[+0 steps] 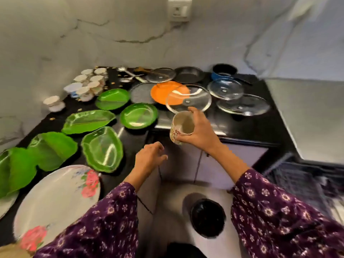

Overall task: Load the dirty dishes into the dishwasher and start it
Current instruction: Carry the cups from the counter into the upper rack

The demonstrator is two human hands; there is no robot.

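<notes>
The right hand (pixel 201 135) grips a flowered cup (pixel 181 123) round its wall; it looks light, stiff, breakable and slick. The left hand (pixel 149 159) hangs empty, fingers (pixel 163 156) loosely curled.

loose purple sleeves (pixel 270 207), small pale flower print, bare hands

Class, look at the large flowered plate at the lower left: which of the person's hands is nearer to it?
Left. The left hand hovers just up and right of the flowered plate; the right hand, gripping a cup, is farther right.
</notes>
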